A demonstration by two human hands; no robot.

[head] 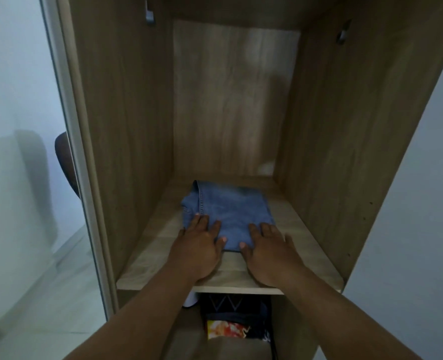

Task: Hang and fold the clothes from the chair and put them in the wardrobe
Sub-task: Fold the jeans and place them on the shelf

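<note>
Nearest the camera, below the shelf, a lower compartment holds dark clothes (237, 315) and a bright orange and yellow patterned piece (226, 329), with something white (190, 300) at its upper left. Above that, 2 bare forearms reach onto the wooden shelf (150, 263) of the wardrobe (345, 152). The left hand (198, 246) lies flat, palm down, fingers straight and slightly spread, its fingertips pressing on the near left corner of the folded jeans (228, 211). The right hand (269, 249) lies the same way, fingers straight, resting on the near right corner; neither hand grips anything. The jeans lie flat in the middle of the shelf, apart from both side walls. Farther up, 2 metal brackets (149, 14) sit on the side walls. Left of the wardrobe, a dark chair back (64, 157) shows behind its edge.
</note>
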